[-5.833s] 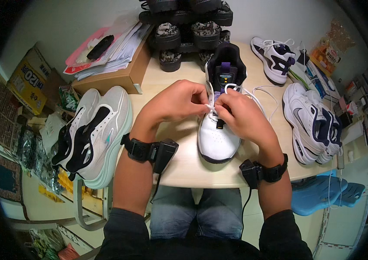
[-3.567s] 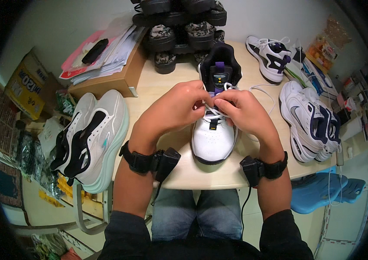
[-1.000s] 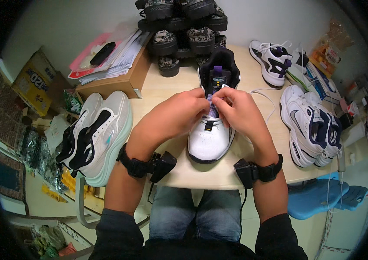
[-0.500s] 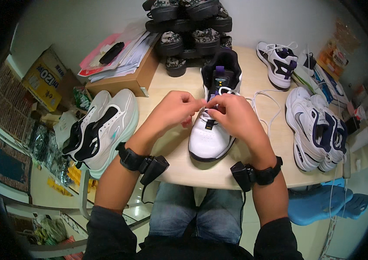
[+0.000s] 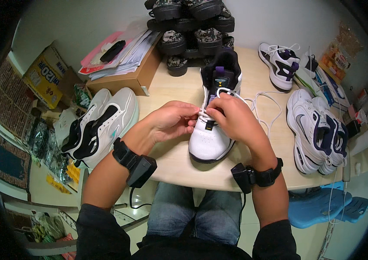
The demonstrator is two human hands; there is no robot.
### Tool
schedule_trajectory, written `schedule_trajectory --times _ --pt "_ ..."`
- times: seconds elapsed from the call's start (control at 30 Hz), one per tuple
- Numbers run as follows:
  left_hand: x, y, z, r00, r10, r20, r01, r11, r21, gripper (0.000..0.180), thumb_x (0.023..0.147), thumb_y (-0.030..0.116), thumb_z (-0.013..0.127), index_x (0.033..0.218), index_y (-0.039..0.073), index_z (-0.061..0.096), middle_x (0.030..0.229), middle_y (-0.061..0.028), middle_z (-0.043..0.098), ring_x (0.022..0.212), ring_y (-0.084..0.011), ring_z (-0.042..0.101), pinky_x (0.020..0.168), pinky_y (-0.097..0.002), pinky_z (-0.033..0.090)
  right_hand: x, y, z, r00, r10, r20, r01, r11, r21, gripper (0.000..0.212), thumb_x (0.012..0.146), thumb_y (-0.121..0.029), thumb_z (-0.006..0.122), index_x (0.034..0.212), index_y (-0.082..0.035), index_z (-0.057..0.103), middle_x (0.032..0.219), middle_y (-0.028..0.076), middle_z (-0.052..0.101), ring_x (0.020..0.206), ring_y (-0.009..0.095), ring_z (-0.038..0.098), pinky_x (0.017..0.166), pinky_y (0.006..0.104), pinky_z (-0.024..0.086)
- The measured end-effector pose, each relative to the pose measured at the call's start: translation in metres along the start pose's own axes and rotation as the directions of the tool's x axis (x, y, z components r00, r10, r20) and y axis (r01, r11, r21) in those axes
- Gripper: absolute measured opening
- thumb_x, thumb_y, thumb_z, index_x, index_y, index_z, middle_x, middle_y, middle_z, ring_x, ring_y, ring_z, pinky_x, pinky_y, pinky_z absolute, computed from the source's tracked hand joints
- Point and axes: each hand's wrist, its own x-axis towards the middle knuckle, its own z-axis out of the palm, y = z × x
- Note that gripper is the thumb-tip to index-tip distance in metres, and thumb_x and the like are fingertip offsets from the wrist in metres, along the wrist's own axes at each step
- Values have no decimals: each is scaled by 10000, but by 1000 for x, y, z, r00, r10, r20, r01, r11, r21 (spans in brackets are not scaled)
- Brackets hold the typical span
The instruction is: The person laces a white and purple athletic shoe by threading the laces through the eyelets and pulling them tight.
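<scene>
A white sneaker [image 5: 209,146] with a black lining and purple accents stands on the table in front of me, toe toward me. White shoelace [image 5: 204,115] crosses the lower part of its tongue. My left hand [image 5: 171,121] is closed at the shoe's left side, thumb and forefinger pinching the lace there. Over the right side of the lacing lies my right hand [image 5: 232,116], its fingers bent and pinched at the lace. The exact grip of the right fingertips is partly hidden. A loose lace length [image 5: 272,100] trails onto the table on the right.
The matching sneaker [image 5: 279,65] lies at the back right. White sneakers [image 5: 307,130] stand on the right, and grey-white running shoes [image 5: 112,125] on the left. Stacked camouflage shoes [image 5: 192,34] rise behind; papers top a cardboard box [image 5: 138,78]. The table's edge [image 5: 184,181] is near me.
My left hand has moved down and left, from above the lacing to the shoe's left side. My right hand has barely shifted; the shoe stays put.
</scene>
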Motion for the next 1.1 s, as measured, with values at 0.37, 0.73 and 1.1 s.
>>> schedule_trajectory --times 0.37,0.73,1.1 --pt "-8 8 24 981 29 -191 37 941 336 176 924 173 617 897 0 598 612 9 511 595 -109 560 540 -246 479 3 9 -3 998 -12 -66 27 970 241 184 861 -159 599 862 10 670 829 198 650 785 360 630 730 419 490" --pt "-4 2 8 997 -12 -74 20 995 101 151 965 143 532 945 11 603 787 -8 528 664 -102 467 611 -246 443 2 5 -1 1000 1 9 -2 989 145 174 821 -171 648 863 -6 689 778 164 634 731 318 631 700 411 489" --pt "-11 -2 16 981 -6 -196 4 1000 -7 147 940 160 593 924 16 616 777 -5 517 670 -101 444 654 -251 424 1 -3 1 998 59 -24 -57 997 49 156 828 -169 636 818 -21 681 818 159 623 789 337 627 739 427 487"
